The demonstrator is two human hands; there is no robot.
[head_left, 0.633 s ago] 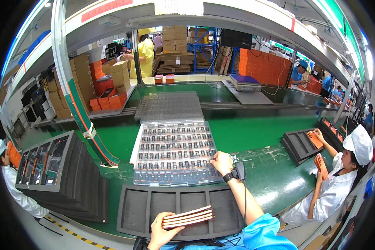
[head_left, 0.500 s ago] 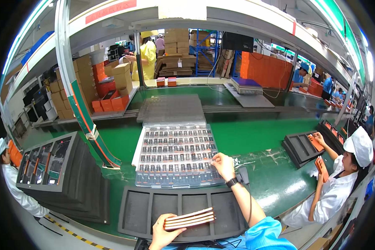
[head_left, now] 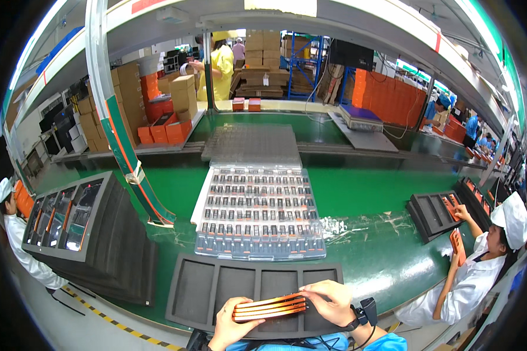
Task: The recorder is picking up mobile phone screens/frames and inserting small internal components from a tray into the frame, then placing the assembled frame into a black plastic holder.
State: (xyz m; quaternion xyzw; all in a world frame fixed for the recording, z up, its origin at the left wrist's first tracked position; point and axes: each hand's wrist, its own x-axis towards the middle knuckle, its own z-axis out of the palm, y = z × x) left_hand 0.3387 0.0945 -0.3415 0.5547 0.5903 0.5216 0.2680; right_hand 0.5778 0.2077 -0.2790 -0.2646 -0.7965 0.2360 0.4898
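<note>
2 hands, both lwr ctr of frame. L hand [head_left: 228, 327] closed round left end of a stack of orange slabs [head_left: 269, 308], thumb along its lwr side. R hand [head_left: 332, 301] at the stack's right end, thumb & fingertips drawn narrow by the top slab; can't tell if they grip it or a small pc.

Stack: approx. 4 slabs, thin & flat, seen edge-on, shiny orange edges w/ dark gaps btwn, right end tilted up a bit. It's held over 1 black foam tray [head_left: 193, 286] w/ 4 compartments, bottom ctr.

Mid-frame: 1 clear parts tray [head_left: 260, 255], at least 5 rows of small dark pcs, too small to count. Left of frame: 1 tall pile of foam trays [head_left: 120, 251], no. of trays unclear. Lwr right: 1 co-worker [head_left: 474, 278], white cap, 1 orange phone-like slab [head_left: 457, 247] in one hand. Upper ctr: 2 small red boxes [head_left: 238, 104].
</note>
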